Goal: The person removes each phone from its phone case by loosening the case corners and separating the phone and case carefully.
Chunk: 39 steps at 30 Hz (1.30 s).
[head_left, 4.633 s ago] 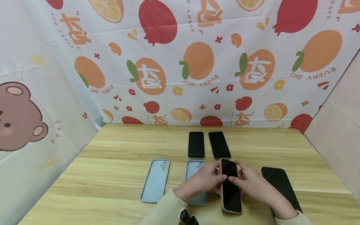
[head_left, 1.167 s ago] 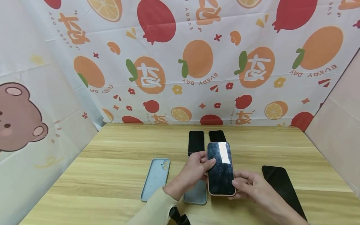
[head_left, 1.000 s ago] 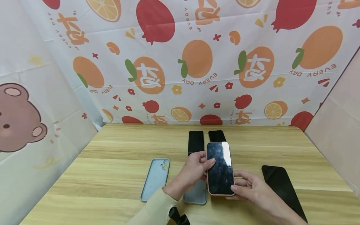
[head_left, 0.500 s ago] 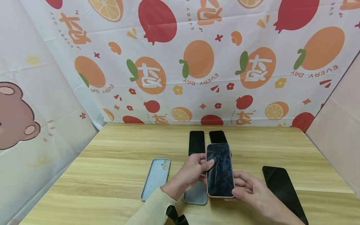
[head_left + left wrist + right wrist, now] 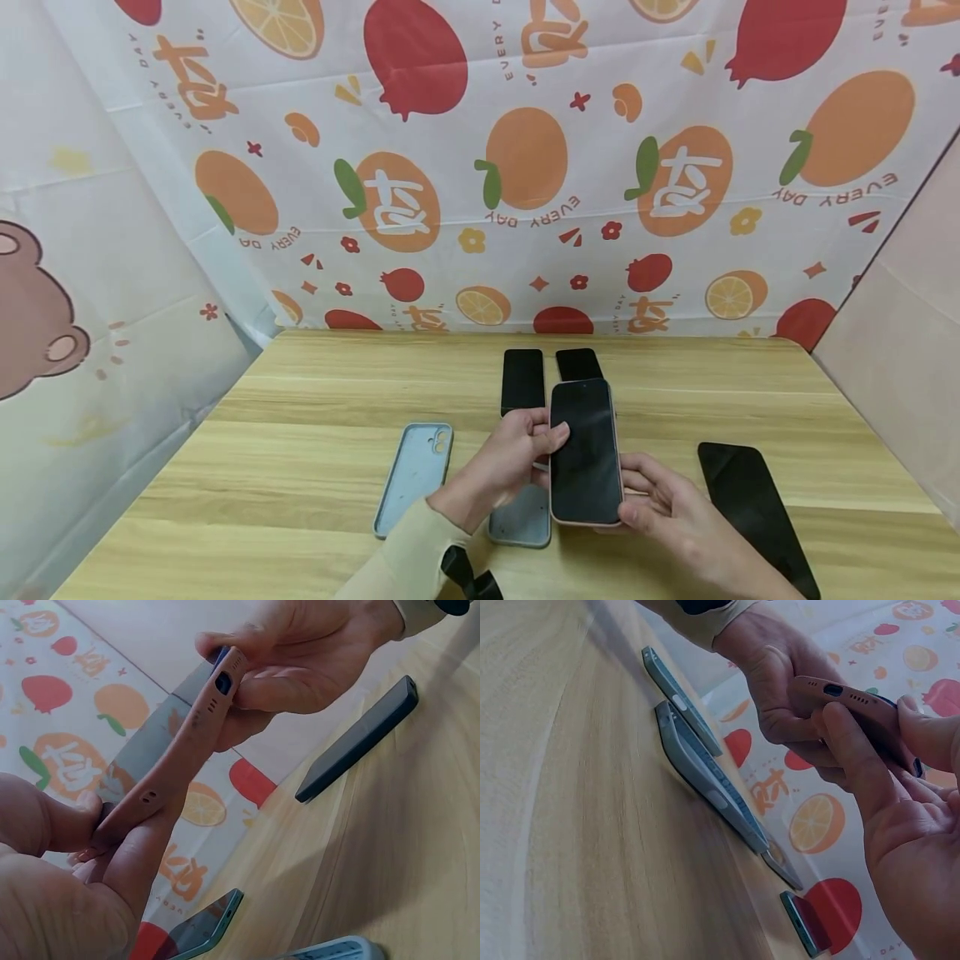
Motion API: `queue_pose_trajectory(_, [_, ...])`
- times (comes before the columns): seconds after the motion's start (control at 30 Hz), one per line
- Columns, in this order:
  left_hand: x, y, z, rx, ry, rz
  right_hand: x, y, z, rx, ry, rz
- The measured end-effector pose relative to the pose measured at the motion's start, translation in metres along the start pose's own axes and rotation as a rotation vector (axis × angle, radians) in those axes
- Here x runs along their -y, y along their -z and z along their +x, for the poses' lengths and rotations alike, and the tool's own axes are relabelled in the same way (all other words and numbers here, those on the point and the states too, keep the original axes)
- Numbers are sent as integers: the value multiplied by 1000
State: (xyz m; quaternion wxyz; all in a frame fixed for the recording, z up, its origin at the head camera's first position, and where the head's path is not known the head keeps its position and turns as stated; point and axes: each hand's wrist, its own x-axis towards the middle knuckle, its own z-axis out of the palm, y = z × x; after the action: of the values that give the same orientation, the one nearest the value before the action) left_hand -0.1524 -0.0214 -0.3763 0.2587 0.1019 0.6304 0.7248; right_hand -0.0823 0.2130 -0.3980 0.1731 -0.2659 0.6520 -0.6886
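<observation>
- I can read EVERY DAY several times on the printed cloth (image 5: 600, 50) behind the table (image 5: 247, 483); some repeats curve under the printed oranges. Chunky characters in white and orange are there too, but I can't make them out.
- The phone (image 5: 585, 467) is up off the wood, tilted, between my two hands. Its pink case (image 5: 196, 724) has a charging hole flanked by little holes.
- My left hand (image 5: 513, 454) pinches its left edge, thumb on the dark screen, fingers bent behind.
- My right hand (image 5: 667, 504) pinches the lower right corner, thumb at the front rim, fingers bent underneath.
- Side by side toward the table's back edge lie a dark phone (image 5: 522, 379) and another phone (image 5: 578, 364), the latter partly covered by mine from above.
- One blue case (image 5: 412, 481) lies hollow side up, well apart from the left edge; a second blue case (image 5: 522, 518) sits partly behind my left hand.
- A black slab (image 5: 757, 517) lies near my right hand, with wood between it and the right edge.
</observation>
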Motion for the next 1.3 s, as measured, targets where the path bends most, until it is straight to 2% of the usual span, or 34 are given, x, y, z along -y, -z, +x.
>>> queue_pose_trajectory(0.13, [2, 1, 2, 8, -1, -50, 0, 0, 0, 8, -41, 90])
queue_pose_trajectory(0.2, [2, 1, 3, 18, -5, -75, -2, 0, 1, 31, -19, 153])
queue_pose_trajectory(0.43, [1, 4, 3, 60, -14, -129, -9, -2, 7, 177, 147, 420])
queue_pose_trajectory(0.53, [0, 4, 3, 60, -3, -143, -7, -2, 6, 183, 113, 465])
queue_pose_trajectory(0.7, [-1, 4, 2, 63, 8, -152, -1, 1, 4, 149, -33, 432])
queue_pose_trajectory(0.83, [-1, 4, 2, 80, 13, -154, 1, 3, 3, 135, -79, 404])
queue_pose_trajectory(0.97, [2, 2, 3, 50, 9, -111, 3, 3, 3, 40, -120, 303])
queue_pose_trajectory(1.17, [7, -2, 6, -40, 2, -17, 3, 0, 6, -124, -69, 119])
queue_pose_trajectory(1.3, [7, -4, 6, -60, -8, 6, 4, -2, 5, -181, -78, 43])
